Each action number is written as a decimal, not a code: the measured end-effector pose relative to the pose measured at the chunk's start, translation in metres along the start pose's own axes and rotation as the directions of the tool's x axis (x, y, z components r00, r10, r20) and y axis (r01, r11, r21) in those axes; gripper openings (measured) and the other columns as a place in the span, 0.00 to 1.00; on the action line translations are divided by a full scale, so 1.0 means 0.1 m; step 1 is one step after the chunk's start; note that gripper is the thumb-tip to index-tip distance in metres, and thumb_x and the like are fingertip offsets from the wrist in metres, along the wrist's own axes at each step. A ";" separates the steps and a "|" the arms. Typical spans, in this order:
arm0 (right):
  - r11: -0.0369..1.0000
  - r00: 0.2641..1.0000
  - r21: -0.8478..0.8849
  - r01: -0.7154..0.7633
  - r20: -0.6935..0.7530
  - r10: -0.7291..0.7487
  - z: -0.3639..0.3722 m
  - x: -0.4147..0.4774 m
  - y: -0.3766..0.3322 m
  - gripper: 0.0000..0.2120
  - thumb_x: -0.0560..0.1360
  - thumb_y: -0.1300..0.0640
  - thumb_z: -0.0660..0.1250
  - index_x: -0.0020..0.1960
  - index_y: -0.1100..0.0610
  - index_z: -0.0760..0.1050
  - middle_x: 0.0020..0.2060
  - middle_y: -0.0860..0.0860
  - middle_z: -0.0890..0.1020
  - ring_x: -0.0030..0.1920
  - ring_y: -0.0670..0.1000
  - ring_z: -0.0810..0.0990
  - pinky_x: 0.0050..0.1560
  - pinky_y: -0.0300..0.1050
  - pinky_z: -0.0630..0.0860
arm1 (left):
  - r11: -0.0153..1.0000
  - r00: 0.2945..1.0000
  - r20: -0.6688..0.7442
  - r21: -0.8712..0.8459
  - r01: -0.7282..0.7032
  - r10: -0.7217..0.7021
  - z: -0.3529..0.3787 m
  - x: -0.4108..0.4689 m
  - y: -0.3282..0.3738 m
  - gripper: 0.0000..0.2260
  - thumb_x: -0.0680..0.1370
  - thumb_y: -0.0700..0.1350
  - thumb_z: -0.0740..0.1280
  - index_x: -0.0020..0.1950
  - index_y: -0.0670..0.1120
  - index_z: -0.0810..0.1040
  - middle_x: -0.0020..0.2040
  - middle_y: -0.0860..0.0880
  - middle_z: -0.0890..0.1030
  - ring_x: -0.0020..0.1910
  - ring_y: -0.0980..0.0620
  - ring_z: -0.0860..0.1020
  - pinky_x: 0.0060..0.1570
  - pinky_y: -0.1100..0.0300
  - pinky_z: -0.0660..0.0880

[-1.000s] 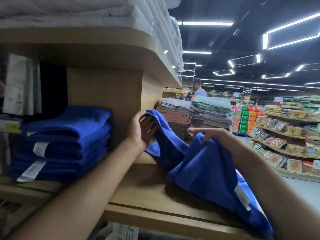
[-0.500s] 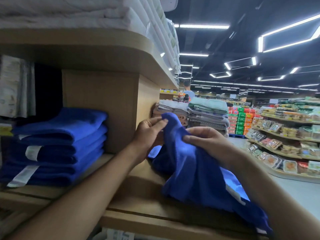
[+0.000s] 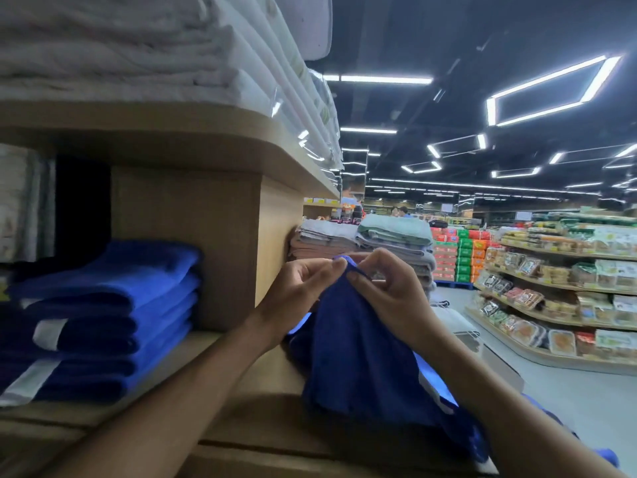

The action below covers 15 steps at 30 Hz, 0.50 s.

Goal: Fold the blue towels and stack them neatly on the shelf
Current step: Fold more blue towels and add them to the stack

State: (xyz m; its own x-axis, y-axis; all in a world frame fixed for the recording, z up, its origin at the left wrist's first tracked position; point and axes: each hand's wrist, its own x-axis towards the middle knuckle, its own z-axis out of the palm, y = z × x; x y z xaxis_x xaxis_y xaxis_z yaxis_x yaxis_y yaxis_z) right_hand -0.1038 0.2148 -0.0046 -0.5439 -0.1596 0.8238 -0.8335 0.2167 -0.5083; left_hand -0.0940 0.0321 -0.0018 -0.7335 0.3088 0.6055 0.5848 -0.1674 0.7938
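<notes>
A loose blue towel (image 3: 358, 357) hangs from both my hands and drapes down onto the wooden shelf (image 3: 241, 422). My left hand (image 3: 303, 291) pinches its top corner from the left. My right hand (image 3: 389, 291) pinches the same top edge from the right, the fingertips of both hands nearly touching. A stack of folded blue towels (image 3: 113, 315) with white labels sits on the shelf at the left, inside the wooden compartment.
Folded white towels (image 3: 138, 46) fill the upper shelf (image 3: 206, 132). A wooden divider (image 3: 220, 243) stands between the blue stack and my hands. Grey, green and brown towel piles (image 3: 372, 243) lie behind. Packaged food shelves (image 3: 558, 294) line the aisle on the right.
My hands have come together from apart and now pinch one raised corner of the towel. The towel has been gathered up and hangs narrower below them.
</notes>
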 end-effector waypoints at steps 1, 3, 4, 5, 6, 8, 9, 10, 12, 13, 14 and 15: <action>1.000 1.000 -0.015 -0.006 -0.003 0.006 -0.02 0.02 -0.06 0.05 0.76 0.58 0.72 0.43 0.52 0.77 0.44 0.48 0.85 0.44 0.51 0.83 0.41 0.52 0.83 | 1.000 1.000 -0.005 0.015 -0.016 0.016 0.01 0.01 0.06 0.11 0.81 0.47 0.66 0.52 0.42 0.85 0.45 0.40 0.85 0.44 0.48 0.81 0.43 0.54 0.77; 0.997 1.000 -0.073 -0.025 0.000 0.025 -0.08 0.06 -0.24 0.05 0.73 0.52 0.73 0.41 0.48 0.78 0.38 0.46 0.82 0.36 0.47 0.79 0.36 0.43 0.77 | 0.997 0.998 -0.049 0.070 -0.037 0.040 0.01 0.06 0.20 0.09 0.81 0.44 0.66 0.50 0.45 0.86 0.47 0.38 0.85 0.44 0.45 0.80 0.44 0.50 0.76; 0.993 1.000 -0.116 -0.011 0.004 0.011 -0.12 0.10 -0.35 0.04 0.71 0.50 0.72 0.40 0.48 0.78 0.37 0.46 0.81 0.35 0.45 0.77 0.36 0.40 0.75 | 0.993 0.997 -0.045 0.108 -0.052 0.057 0.01 0.10 0.27 0.09 0.82 0.43 0.66 0.50 0.45 0.86 0.47 0.40 0.86 0.43 0.46 0.80 0.42 0.52 0.77; 0.988 1.000 -0.152 0.014 0.021 -0.011 -0.18 0.14 -0.46 0.04 0.70 0.51 0.73 0.40 0.49 0.78 0.36 0.47 0.80 0.36 0.45 0.76 0.37 0.40 0.74 | 0.986 0.997 -0.018 0.150 -0.073 0.077 0.01 0.14 0.37 0.09 0.83 0.42 0.65 0.51 0.44 0.85 0.45 0.44 0.86 0.42 0.50 0.81 0.39 0.57 0.78; 0.986 0.998 -0.164 0.039 0.048 -0.031 -0.23 0.19 -0.58 0.05 0.71 0.55 0.74 0.39 0.50 0.78 0.36 0.48 0.80 0.38 0.45 0.76 0.40 0.42 0.75 | 0.976 0.995 0.021 0.193 -0.100 0.098 0.02 0.17 0.49 0.09 0.83 0.42 0.64 0.52 0.45 0.85 0.44 0.48 0.86 0.41 0.54 0.81 0.35 0.62 0.78; 0.992 0.994 -0.117 0.038 0.110 -0.025 -0.35 0.31 -0.86 0.08 0.73 0.65 0.75 0.40 0.55 0.79 0.38 0.50 0.80 0.43 0.49 0.78 0.47 0.50 0.77 | 0.943 0.984 0.084 0.284 -0.176 0.158 0.07 0.23 0.76 0.10 0.84 0.43 0.62 0.52 0.49 0.84 0.42 0.55 0.85 0.39 0.60 0.80 0.32 0.68 0.75; 0.998 0.991 -0.061 0.011 0.132 -0.003 -0.40 0.36 -1.00 0.08 0.74 0.68 0.74 0.41 0.58 0.78 0.40 0.54 0.80 0.43 0.52 0.78 0.48 0.53 0.76 | 0.918 0.976 0.095 0.333 -0.217 0.197 0.10 0.26 0.90 0.10 0.83 0.45 0.62 0.50 0.52 0.83 0.41 0.57 0.84 0.38 0.62 0.79 0.33 0.68 0.74; 1.000 0.989 -0.013 -0.025 0.148 0.027 -0.46 0.41 -1.15 0.07 0.74 0.69 0.73 0.41 0.61 0.78 0.40 0.57 0.80 0.44 0.54 0.78 0.47 0.53 0.75 | 0.888 0.968 0.092 0.385 -0.252 0.235 0.14 0.29 1.04 0.10 0.83 0.48 0.62 0.48 0.56 0.83 0.40 0.58 0.84 0.38 0.64 0.79 0.35 0.68 0.74; 0.997 0.984 -0.018 -0.073 0.160 0.075 -0.54 0.49 -1.41 0.04 0.76 0.66 0.73 0.43 0.63 0.79 0.40 0.57 0.80 0.43 0.52 0.79 0.46 0.48 0.75 | 0.823 0.953 0.072 0.487 -0.291 0.294 0.20 0.37 1.29 0.11 0.82 0.50 0.62 0.44 0.60 0.82 0.40 0.59 0.84 0.39 0.65 0.78 0.40 0.66 0.74; 0.996 0.984 -0.044 -0.078 0.159 0.084 -0.58 0.53 -1.53 0.05 0.76 0.64 0.73 0.44 0.65 0.80 0.41 0.56 0.80 0.43 0.51 0.79 0.46 0.47 0.76 | 0.791 0.946 0.069 0.532 -0.302 0.315 0.23 0.41 1.40 0.12 0.83 0.49 0.62 0.44 0.59 0.81 0.41 0.57 0.84 0.39 0.64 0.78 0.41 0.64 0.74; 0.994 0.982 -0.058 -0.090 0.161 0.098 -0.62 0.56 -1.64 0.06 0.77 0.63 0.73 0.46 0.67 0.80 0.41 0.56 0.80 0.44 0.52 0.79 0.47 0.47 0.76 | 0.758 0.940 0.073 0.571 -0.314 0.334 0.25 0.44 1.51 0.12 0.84 0.49 0.61 0.44 0.57 0.80 0.42 0.53 0.84 0.39 0.62 0.78 0.42 0.61 0.74; 0.992 0.977 -0.056 -0.117 0.174 0.125 -0.67 0.59 -1.74 0.07 0.77 0.63 0.72 0.49 0.69 0.80 0.42 0.57 0.80 0.44 0.53 0.78 0.48 0.48 0.76 | 0.725 0.932 0.083 0.605 -0.328 0.352 0.28 0.47 1.62 0.11 0.84 0.48 0.61 0.44 0.54 0.79 0.42 0.49 0.84 0.39 0.60 0.77 0.42 0.60 0.74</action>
State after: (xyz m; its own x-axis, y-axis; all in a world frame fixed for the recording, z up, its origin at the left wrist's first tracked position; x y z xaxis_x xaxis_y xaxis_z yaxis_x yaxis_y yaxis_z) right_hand 0.0153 0.2319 0.1489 -0.6522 -0.2963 0.6977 -0.7576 0.2872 -0.5862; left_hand -0.0239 0.0460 0.1532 -0.4493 0.3062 0.8393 0.8742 0.3442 0.3424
